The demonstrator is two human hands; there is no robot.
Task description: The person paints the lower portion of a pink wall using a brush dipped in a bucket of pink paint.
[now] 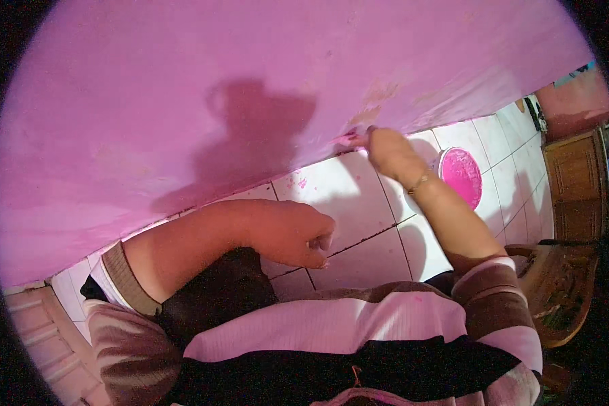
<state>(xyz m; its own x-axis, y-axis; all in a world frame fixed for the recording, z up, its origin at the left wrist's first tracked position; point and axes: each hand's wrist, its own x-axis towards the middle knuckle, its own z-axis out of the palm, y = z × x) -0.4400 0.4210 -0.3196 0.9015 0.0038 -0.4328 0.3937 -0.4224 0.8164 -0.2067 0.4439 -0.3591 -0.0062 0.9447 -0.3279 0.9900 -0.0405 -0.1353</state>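
Observation:
My right hand [389, 154] is low against the pink wall [149, 88], near where it meets the floor. Its fingers are closed on what looks like a small paintbrush [348, 139], pink at the tip and mostly hidden by the hand. Beside the right forearm, on the floor, stands a round white-rimmed bucket [442, 162] with bright pink paint [463, 179] in it. My left hand [298, 233] hangs over the floor with its fingers curled in, and nothing shows in it. Bare, brownish patches [379, 95] mark the wall above the right hand.
White floor tiles [358, 264] with dark joints run along the wall, with pink paint spots [301, 181] near it. To the right stand a carved wooden chair [565, 298] and a brown wooden cabinet [575, 176]. A slatted pale panel [51, 338] is at the lower left.

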